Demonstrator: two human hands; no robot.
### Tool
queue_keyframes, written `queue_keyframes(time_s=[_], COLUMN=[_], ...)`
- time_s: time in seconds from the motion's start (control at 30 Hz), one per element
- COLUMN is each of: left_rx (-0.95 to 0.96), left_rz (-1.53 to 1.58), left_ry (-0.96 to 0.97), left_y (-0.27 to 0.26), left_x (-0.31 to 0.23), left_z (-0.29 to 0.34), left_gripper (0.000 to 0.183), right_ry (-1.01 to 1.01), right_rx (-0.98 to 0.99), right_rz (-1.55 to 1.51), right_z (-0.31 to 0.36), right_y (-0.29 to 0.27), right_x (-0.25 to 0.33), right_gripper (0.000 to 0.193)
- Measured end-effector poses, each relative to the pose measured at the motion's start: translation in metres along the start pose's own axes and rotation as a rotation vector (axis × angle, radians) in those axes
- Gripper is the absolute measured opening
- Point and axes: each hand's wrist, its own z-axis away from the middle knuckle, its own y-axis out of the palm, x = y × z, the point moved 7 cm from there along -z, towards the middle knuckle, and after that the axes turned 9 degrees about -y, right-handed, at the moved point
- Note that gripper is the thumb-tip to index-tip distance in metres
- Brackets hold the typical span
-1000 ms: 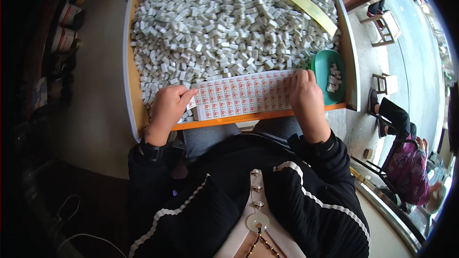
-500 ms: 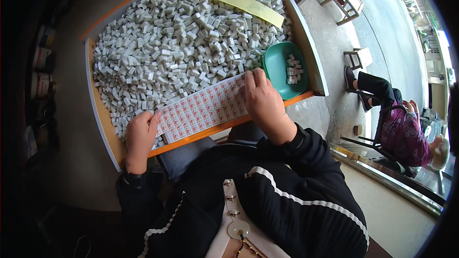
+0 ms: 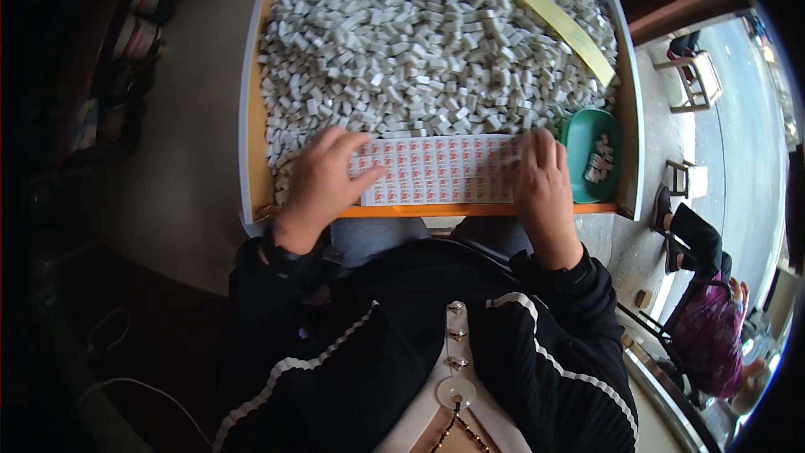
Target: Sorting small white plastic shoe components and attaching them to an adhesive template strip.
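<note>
A flat block of white tiles with red markings (image 3: 440, 172), much like mahjong tiles, lies in neat rows along the near edge of a large tray. My left hand (image 3: 325, 176) is over the block's left end, with thumb and fingers spread apart. At the right end, my right hand (image 3: 543, 176) has its fingers bent and pressed together on the tiles; its fingertips partly hide what they grip. Just right of that hand stands a green bowl (image 3: 579, 180) with several marked tiles (image 3: 599, 161) in it.
Loose white tiles (image 3: 402, 50) heap up behind the block in the tray with an orange front rim (image 3: 444, 210). A yellow strip (image 3: 553, 21) lies across the heap at the far right. Beyond are wooden stools (image 3: 692, 84) and a seated person in purple (image 3: 708, 335).
My left hand has come away from the block's left edge and its fingers have spread. My right hand stays at the right end. The whole view has turned, so the tray now looks level.
</note>
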Motion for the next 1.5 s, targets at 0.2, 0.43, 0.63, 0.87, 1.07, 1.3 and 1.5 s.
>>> queue_keyframes(time_s=[0.2,0.43,0.63,0.87,1.07,1.3,1.5], left_rx=[0.023,0.066,0.019,-0.053,-0.096,-0.087,0.057], left_rz=[-0.160,-0.079,-0.043,-0.114,-0.256,-0.202,0.250], left_ry=[0.204,0.222,0.253,0.227,0.253,0.219,0.083], left_y=[0.028,0.031,0.036,0.050,0.062,0.055,0.046], left_x=[-0.040,-0.034,-0.048,-0.069,-0.068,-0.066,-0.073], left_z=[-0.001,-0.003,-0.017,-0.056,-0.058,-0.061,-0.047], left_gripper=[0.051,0.048,0.029,0.020,0.018,0.016,0.011], right_ry=[-0.027,-0.047,0.031,0.001,-0.002,0.031,0.032], right_rx=[0.055,-0.005,-0.041,-0.032,-0.100,-0.081,-0.063], right_rz=[0.058,-0.053,-0.299,-0.342,-0.423,-0.379,-0.390], right_z=[-0.008,-0.008,-0.008,-0.014,-0.011,-0.008,-0.017], right_y=[-0.002,-0.008,-0.003,0.010,-0.002,-0.006,0.000], right_x=[0.008,0.007,-0.004,0.004,-0.002,-0.009,-0.012], right_gripper=[0.044,0.043,0.028,0.024,0.024,0.023,0.015])
